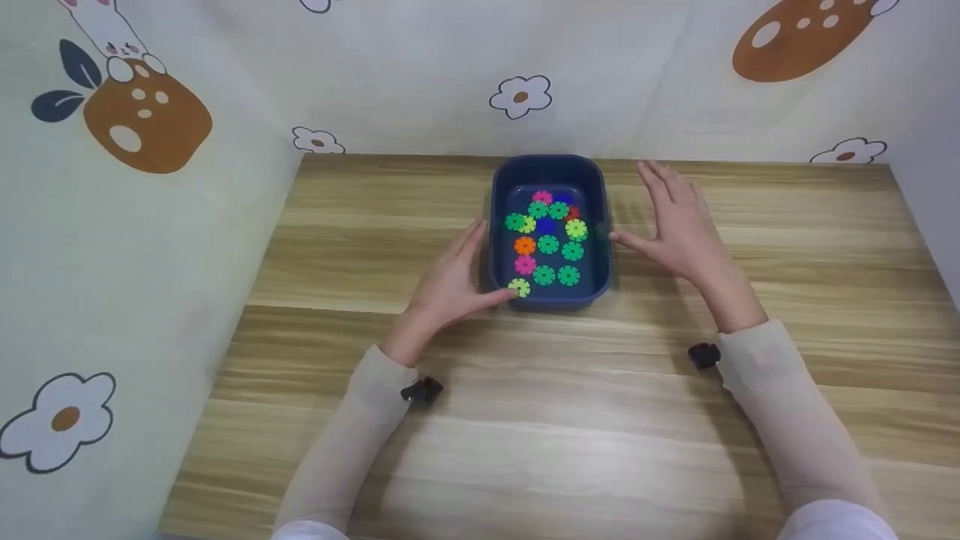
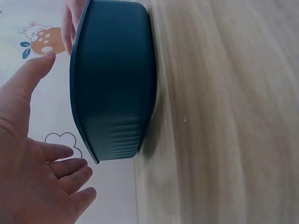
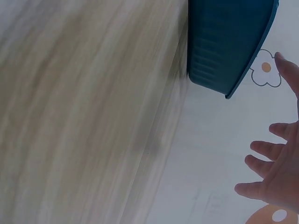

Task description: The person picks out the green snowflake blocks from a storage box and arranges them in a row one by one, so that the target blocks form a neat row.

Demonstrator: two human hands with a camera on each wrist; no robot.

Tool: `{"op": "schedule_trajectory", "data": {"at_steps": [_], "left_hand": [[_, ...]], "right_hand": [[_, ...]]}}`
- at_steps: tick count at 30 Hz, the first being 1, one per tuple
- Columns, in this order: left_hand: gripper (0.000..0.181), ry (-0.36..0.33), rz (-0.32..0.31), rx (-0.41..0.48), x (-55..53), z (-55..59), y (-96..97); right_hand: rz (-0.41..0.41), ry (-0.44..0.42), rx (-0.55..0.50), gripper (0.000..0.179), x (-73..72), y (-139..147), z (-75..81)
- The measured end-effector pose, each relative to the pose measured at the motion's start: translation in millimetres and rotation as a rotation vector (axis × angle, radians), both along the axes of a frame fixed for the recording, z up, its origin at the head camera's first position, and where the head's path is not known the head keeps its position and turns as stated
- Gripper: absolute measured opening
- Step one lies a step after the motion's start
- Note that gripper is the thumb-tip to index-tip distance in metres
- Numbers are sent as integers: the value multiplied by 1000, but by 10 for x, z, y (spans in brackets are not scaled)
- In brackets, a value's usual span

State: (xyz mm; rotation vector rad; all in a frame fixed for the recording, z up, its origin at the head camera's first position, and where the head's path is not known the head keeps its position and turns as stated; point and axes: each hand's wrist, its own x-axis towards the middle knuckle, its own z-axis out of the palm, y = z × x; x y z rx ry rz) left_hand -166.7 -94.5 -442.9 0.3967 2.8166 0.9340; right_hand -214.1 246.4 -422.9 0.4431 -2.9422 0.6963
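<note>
**Left hand (image 1: 452,283) and right hand (image 1: 684,227) spread either side of blue tub (image 1: 550,174)**

Both hands' fingers reach toward the far side, thumbs apart from them. The left thumb overlaps the tub's near-left corner from above; contact cannot be told. The right thumb points at the right wall, just beside it. The tub stands by the tabletop's (image 1: 570,420) far edge; wood extends left, right and near. Inside lie multicoloured notched discs (image 1: 548,244), mostly green.

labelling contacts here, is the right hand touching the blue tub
Apart. The right wrist view shows the right hand clear of the blue tub, with the floral wall visible between the thumb and the tub's rim.
</note>
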Motion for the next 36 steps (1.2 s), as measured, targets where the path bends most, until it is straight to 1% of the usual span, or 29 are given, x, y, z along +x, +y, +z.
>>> {"op": "schedule_trajectory", "data": {"at_steps": [3, 8, 13, 19, 22, 28, 31, 36], "left_hand": [[112, -11, -5, 39, 18, -29, -6], [115, -23, -14, 79, 34, -84, -14], [116, -32, -24, 132, 34, -116, -11], [114, -15, -25, 179, 22, -154, -10], [111, -13, -19, 197, 23, -172, -16], [107, -41, 1, 244, 31, -197, -23], [106, -51, 0, 264, 23, -201, -18], [106, -48, -17, 286, -4, -197, -19]], "right_hand": [[6, -8, 2, 103, -8, -45, -4], [12, -36, -1, 103, -23, -142, 3], [30, -33, -18, 105, -37, -253, 26], [47, -37, -45, 103, -48, -409, 40], [51, -41, -76, 100, -54, -496, 30], [49, -91, -182, 94, -75, -678, -13], [42, -110, -230, 92, -94, -756, -24], [48, -135, -281, 89, -138, -872, -15]]}}
